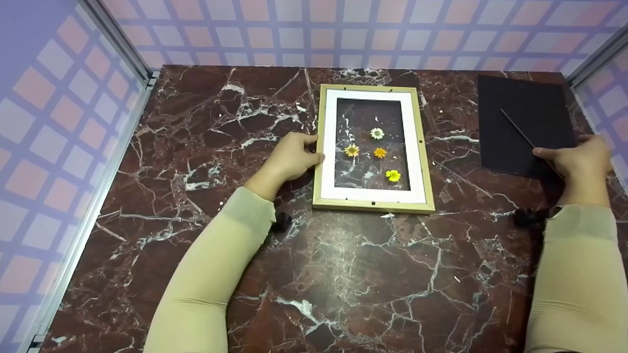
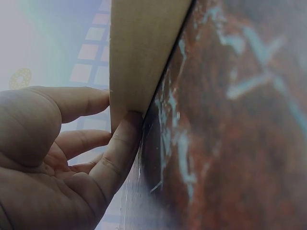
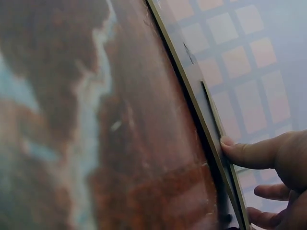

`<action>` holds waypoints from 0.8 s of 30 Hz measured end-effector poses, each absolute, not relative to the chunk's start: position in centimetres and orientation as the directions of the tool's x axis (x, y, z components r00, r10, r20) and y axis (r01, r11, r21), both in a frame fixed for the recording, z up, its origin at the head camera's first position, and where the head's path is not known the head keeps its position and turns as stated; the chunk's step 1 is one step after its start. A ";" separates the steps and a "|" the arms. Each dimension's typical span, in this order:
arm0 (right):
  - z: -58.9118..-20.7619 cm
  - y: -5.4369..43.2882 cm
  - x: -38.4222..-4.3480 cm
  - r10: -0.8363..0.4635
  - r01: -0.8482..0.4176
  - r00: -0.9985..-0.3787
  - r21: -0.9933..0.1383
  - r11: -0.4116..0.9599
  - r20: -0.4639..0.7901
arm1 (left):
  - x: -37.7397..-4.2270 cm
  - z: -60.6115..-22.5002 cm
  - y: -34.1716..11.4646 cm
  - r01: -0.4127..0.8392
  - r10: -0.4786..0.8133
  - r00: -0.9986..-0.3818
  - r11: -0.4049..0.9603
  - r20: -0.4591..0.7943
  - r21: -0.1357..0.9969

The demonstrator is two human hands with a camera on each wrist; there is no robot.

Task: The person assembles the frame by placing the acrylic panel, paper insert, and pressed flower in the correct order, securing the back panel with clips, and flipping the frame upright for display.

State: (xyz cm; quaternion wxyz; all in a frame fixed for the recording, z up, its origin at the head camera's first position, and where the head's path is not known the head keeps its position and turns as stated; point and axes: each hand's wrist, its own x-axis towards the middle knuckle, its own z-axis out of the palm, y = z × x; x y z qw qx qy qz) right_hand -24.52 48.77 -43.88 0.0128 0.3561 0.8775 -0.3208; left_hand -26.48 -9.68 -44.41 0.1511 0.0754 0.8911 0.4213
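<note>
1. L hand (image 1: pixel 294 158): fingertips at left side of gold frame (image 1: pixel 417 113), fingers spread & fairly straight
2. Frame flat on marbled tbl (image 1: pixel 373 294), far half, approx mid; white mat (image 1: pixel 413 162) w/ white flwr (image 1: pixel 377 133) farthest, cream flwr (image 1: pixel 351 150) left, orange flwr (image 1: pixel 380 153), yellow flwr (image 1: pixel 393 175) nearest
3. R hand (image 1: pixel 584 157): thumb on thin strip (image 1: pixel 517 128), can't tell if pinched
4. Strip over blk panel (image 1: pixel 549 108), far right of tbl, well apart from frame
</note>
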 end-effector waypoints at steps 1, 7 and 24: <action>-43.8 48.8 -24.6 0.612 0.628 -0.750 -0.560 0.540 -0.252 | -26.5 -44.4 -9.7 0.007 0.261 -0.943 0.636 -0.207 0.772; -43.0 48.3 -24.8 0.572 0.622 -0.771 -0.521 0.584 -0.280 | -26.5 -44.4 -9.7 0.010 0.262 -0.943 0.640 -0.206 0.768; -42.2 49.9 -24.5 0.357 0.534 -0.840 -0.739 0.411 -0.409 | -26.4 -44.5 -9.8 0.012 0.259 -0.944 0.642 -0.202 0.767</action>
